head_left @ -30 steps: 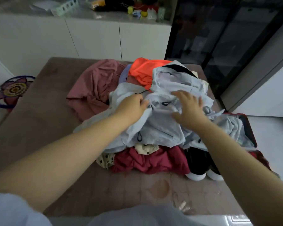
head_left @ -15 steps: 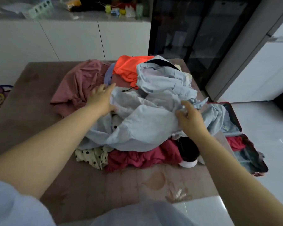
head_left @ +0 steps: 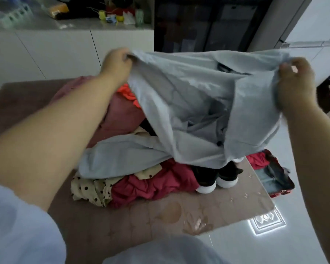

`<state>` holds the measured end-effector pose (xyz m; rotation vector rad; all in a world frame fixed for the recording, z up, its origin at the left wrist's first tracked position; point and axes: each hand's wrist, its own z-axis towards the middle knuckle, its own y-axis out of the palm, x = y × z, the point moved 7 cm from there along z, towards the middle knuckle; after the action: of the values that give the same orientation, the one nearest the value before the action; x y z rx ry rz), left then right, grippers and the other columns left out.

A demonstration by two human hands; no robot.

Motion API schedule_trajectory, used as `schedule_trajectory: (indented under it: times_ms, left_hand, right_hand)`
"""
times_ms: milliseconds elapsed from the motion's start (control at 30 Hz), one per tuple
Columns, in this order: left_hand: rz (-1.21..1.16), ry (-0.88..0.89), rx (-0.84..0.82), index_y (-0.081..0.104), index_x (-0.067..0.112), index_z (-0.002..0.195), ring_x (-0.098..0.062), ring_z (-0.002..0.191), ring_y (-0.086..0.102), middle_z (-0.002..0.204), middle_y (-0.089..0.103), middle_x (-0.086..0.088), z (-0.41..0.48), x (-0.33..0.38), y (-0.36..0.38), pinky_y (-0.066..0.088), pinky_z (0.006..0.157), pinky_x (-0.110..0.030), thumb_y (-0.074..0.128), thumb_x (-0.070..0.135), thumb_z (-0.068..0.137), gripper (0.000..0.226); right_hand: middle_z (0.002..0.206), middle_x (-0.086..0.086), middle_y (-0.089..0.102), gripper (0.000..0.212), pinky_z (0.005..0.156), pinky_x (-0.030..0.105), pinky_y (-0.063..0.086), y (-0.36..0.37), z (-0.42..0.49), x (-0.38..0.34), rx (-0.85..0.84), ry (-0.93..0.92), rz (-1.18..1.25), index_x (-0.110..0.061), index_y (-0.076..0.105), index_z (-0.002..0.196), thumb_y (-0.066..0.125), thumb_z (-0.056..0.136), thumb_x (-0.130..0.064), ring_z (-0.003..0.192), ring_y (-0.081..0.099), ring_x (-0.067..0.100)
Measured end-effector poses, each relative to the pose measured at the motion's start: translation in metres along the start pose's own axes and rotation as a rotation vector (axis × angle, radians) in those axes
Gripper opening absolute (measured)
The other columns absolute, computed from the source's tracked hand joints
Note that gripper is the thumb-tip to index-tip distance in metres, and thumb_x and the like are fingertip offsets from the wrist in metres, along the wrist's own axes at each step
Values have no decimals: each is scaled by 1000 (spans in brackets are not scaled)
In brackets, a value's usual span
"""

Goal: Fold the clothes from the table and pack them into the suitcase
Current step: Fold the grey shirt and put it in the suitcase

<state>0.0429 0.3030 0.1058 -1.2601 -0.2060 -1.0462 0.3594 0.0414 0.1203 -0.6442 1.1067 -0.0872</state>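
Pale blue shirt [head_left: 189, 103] held up spread above the clothes pile [head_left: 152, 180] on the desk [head_left: 103, 225], left hand [head_left: 118, 62] gripping one top edge, right hand [head_left: 295, 80] pinching the other, open suitcase [head_left: 272, 174] on the floor beside the desk.

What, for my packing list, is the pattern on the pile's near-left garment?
The garment is cream with black polka dots; head view.
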Motion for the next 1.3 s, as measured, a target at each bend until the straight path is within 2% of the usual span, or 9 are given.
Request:
schedule_trajectory:
  times_ms: [167, 267, 333, 433, 600, 800, 933, 1100, 1300]
  left_hand:
    - [37, -267, 133, 42, 9, 61, -24, 66, 38, 62, 39, -14, -8, -73, -60, 28, 47, -23, 42, 6, 91, 30]
    - [1, -511, 83, 63, 0, 97, -21, 83, 46, 91, 57, -21, -58, -142, -57, 33, 64, -24, 43, 2, 90, 21]
    - [-74, -610, -72, 57, -2, 122, -20, 93, 47, 109, 57, -14, -105, -170, -42, 38, 72, -23, 40, -8, 90, 36]
    - [-41, -616, -523, 67, -2, 102, -18, 86, 51, 95, 62, -8, -167, -194, -17, 43, 63, -16, 51, -11, 87, 24]
    - [213, -559, -1177, 66, 19, 113, -12, 106, 59, 113, 67, 5, -194, -199, -7, 46, 95, -29, 76, 6, 68, 48]
    - [97, -375, -559, 51, 10, 130, -23, 118, 52, 133, 53, -8, -108, -128, 46, 41, 96, -31, 53, 5, 92, 39]
    - [2, -351, -689, 28, 14, 146, -25, 124, 48, 139, 46, -11, -119, -90, 115, 38, 96, -27, 63, 26, 89, 68]
    - [232, -186, -558, 52, 22, 131, -23, 106, 56, 112, 62, -4, -132, -69, 145, 39, 85, -26, 70, 29, 82, 54]
    - [-111, -341, -571, 31, 20, 144, -17, 109, 51, 116, 47, -1, -126, -75, 146, 41, 98, -32, 67, 29, 85, 69]
  right_hand:
    - [109, 22, 62, 36, 67, 28, 28, 93, -54, -27, -322, -210, -218, -2, 62, 106, 42, 99, -31, 101, 56, 35]
    - [113, 16, 63, 36, 78, 33, 38, 157, -109, -7, -659, -249, -363, -12, 60, 115, 41, 99, -38, 104, 56, 33]
    - [118, 12, 61, 35, 85, 34, 40, 191, -157, 16, -1022, -340, -622, -14, 59, 116, 41, 99, -40, 108, 55, 30]
    - [109, 8, 63, 26, 91, 34, 38, 198, -191, 58, -1326, -397, -823, -18, 60, 98, 53, 92, -42, 103, 57, 26]
    - [91, -4, 61, 23, 89, 31, 36, 170, -173, 67, -1194, -445, -779, -26, 58, 91, 60, 85, -47, 91, 53, 18]
    - [109, -2, 54, 39, 76, 31, 41, 155, -153, 40, -899, -569, -516, -20, 57, 112, 63, 85, -46, 100, 55, 22]
    - [138, 5, 41, 49, 106, 41, 32, 152, -124, 36, -770, -609, -499, -22, 50, 132, 62, 88, -38, 128, 36, 29]
    - [159, 0, -11, 66, 116, 43, -8, 171, -109, 56, -813, -665, -822, -38, 1, 149, 36, 96, -53, 146, -9, 24]
    - [153, -5, 28, 52, 114, 47, -8, 186, -105, 80, -932, -611, -763, -30, 33, 144, 34, 96, -53, 143, 17, 18]
